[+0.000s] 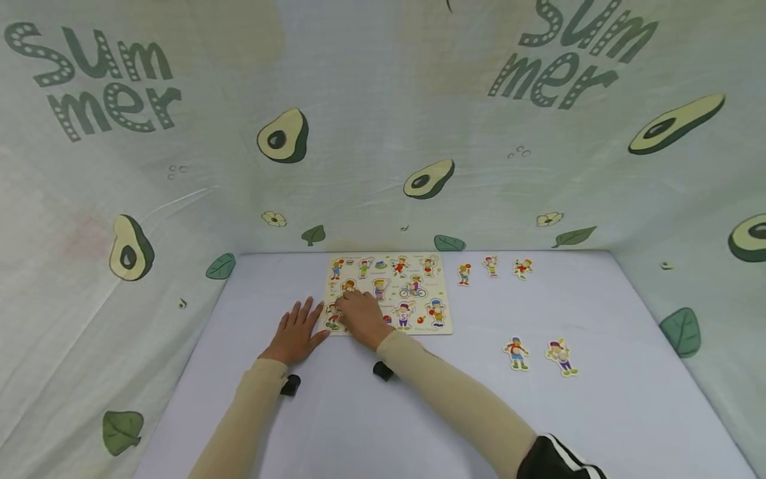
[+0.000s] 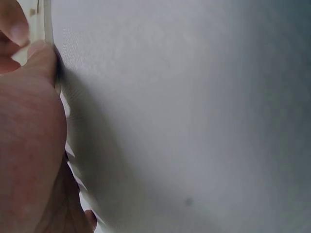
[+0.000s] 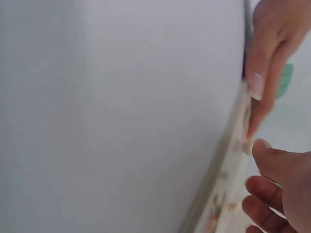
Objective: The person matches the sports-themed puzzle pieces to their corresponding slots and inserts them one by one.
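Note:
A wooden peg puzzle board printed with sporty cartoon figures lies flat at the table's back. My left hand rests on the table with fingers spread, thumb and fingertips at the board's left edge. Over the board's lower left, my right hand reaches down, its fingers bent. In the right wrist view its thumb meets a small wooden knob, pinching a puzzle piece; the index finger is mostly hidden. A cartoon figure shows just below those fingertips in the head view.
Three loose figure pieces lie right of the board near the back edge. Closer in are a figure in a red top and one with a bat. An avocado-print cloth hangs behind the white table.

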### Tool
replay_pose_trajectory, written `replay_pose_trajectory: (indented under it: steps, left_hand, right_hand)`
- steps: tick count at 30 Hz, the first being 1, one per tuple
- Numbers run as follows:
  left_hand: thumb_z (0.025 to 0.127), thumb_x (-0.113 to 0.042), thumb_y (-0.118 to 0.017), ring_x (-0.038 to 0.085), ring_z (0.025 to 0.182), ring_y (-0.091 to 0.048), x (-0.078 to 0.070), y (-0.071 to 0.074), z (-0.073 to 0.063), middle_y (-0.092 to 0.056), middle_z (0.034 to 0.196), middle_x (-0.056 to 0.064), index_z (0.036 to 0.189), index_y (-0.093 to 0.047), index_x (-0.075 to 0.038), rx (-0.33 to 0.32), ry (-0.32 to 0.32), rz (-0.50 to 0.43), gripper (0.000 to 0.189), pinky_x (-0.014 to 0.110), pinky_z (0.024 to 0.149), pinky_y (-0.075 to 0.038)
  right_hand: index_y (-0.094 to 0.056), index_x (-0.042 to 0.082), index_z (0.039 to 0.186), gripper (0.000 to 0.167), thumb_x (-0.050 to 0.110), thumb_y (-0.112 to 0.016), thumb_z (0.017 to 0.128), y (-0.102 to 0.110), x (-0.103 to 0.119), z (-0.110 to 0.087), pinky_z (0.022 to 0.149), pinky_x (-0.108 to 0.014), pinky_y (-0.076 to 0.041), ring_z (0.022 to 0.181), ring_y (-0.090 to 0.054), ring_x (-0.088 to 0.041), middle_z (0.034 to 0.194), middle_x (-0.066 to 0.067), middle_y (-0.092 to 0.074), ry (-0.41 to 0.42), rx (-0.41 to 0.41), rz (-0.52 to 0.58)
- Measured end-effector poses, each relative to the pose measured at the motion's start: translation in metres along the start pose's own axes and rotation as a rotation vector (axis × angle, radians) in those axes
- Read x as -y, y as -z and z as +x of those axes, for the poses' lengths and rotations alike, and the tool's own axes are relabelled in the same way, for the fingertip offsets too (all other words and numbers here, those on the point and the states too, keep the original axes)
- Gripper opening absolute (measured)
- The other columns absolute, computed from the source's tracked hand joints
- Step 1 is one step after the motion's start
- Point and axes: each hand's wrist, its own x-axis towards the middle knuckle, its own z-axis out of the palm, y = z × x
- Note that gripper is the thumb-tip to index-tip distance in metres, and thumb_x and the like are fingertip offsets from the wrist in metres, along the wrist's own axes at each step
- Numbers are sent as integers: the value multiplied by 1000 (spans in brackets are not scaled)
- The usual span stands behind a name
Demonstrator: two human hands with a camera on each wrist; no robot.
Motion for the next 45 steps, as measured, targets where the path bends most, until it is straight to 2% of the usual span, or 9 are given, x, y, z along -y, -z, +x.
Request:
replay_pose_trajectory:
  steps: [4,9,16,21,27,33,38,45]
  left_hand:
    - [110,-43,-55,53,159,-7,4,-4,1,-12,175,27,167,-27,-4,-5,8,1,75,69,127,-9]
    - [110,-45,-52,53,160,-7,11,-10,4,-10,175,26,168,-24,-5,-11,-1,13,76,69,127,-9]
    - [109,-46,-53,52,160,-5,11,-10,6,-9,175,26,168,-24,-5,0,-13,-3,78,69,127,-9]
    - [110,-43,-53,53,159,-6,9,-9,2,-10,174,27,167,-25,-3,-5,-25,-12,76,70,127,-9]
    - [111,-41,-53,54,159,-4,3,-2,0,-9,174,28,167,-24,-2,14,-10,-23,74,70,127,-7]
    - [110,-42,-53,54,159,-5,7,-6,2,-10,174,28,167,-25,-2,-5,-18,-18,75,70,127,-7]
    - [109,-42,-55,55,159,-7,8,-8,2,-12,173,29,166,-26,-1,-35,-36,-19,76,71,126,-9]
    - [110,-48,-51,54,159,-7,7,-8,3,-11,174,29,167,-26,-2,-15,-24,-3,78,70,127,-8]
  right_hand:
    - [-74,16,128,33,28,-78,98,9,-13,-16,102,-39,-55,113,-68,-20,122,0,-72,-20,-51,70]
    - [-77,13,120,27,23,-81,95,26,-33,-38,90,-38,-56,104,-70,-21,110,-2,-73,-39,-129,119]
    - [-79,8,113,25,17,-86,90,42,-68,-74,82,-41,-57,96,-72,-25,103,-4,-75,-102,-199,188]
    - [-80,8,109,23,15,-87,89,46,-96,-103,77,-41,-55,92,-70,-26,100,-4,-74,-158,-229,164]
    - [-80,7,109,25,11,-89,86,54,-129,-143,80,-43,-55,95,-70,-29,101,-6,-74,-233,-248,137]
    - [-79,5,110,28,10,-90,85,59,-158,-186,82,-46,-56,97,-70,-31,103,-8,-74,-288,-218,72]
    - [-78,3,109,28,7,-90,83,60,-176,-221,79,-48,-56,93,-70,-33,101,-9,-74,-306,-231,67]
    - [-78,1,108,34,8,-93,79,62,-189,-257,79,-53,-56,88,-69,-33,99,-9,-74,-306,-237,58]
